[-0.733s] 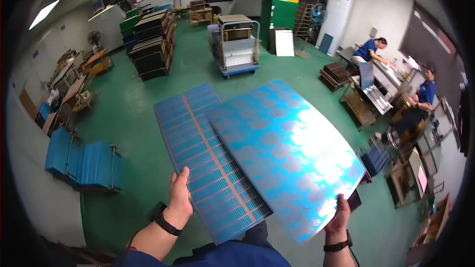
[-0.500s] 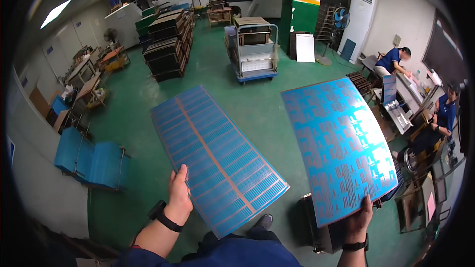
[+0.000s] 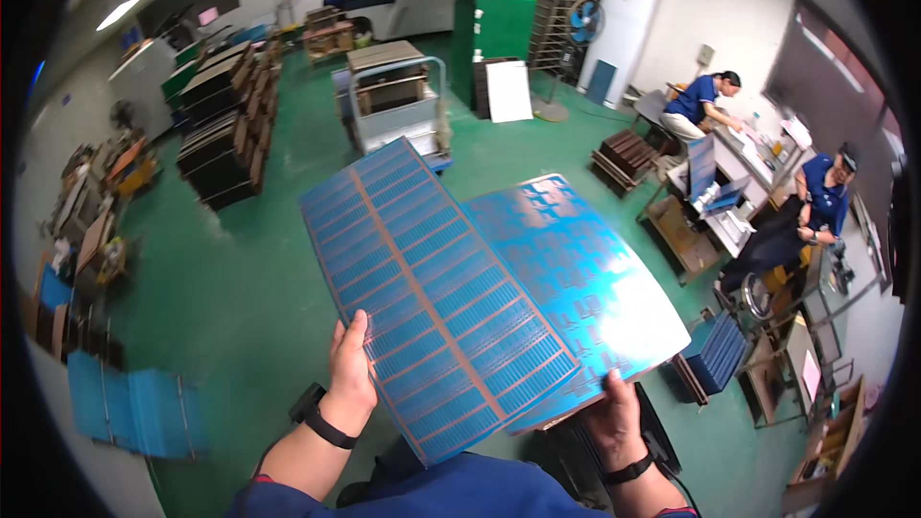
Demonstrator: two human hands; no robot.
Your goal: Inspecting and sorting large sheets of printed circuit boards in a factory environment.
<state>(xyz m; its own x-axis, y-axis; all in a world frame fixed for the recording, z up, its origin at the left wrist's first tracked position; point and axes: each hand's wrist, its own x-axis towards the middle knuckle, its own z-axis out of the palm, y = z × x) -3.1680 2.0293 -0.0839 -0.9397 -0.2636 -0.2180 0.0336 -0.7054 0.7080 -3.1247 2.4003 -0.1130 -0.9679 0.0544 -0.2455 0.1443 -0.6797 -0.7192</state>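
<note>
My left hand grips the left edge of a blue circuit board panel with copper-coloured lines and rows of fine slots, thumb on top. Closed on the near edge of a second blue circuit board panel is my right hand. That one carries a blocky copper-coloured pattern and shines with reflected light; whether it is one sheet or several stacked, I cannot tell. The left panel lies over the left part of the right one in view, hiding it. Both are held tilted above the floor.
A flat trolley stands ahead, with stacks of dark racks to its left. A blue rack of panels sits at right. Two people work at the right-hand benches; another person is far back. Blue folded boards stand at lower left.
The view has turned right. My right hand has brought its panel leftward, so it now sits partly behind the left panel; earlier the two were apart. Both hands keep their grip.
</note>
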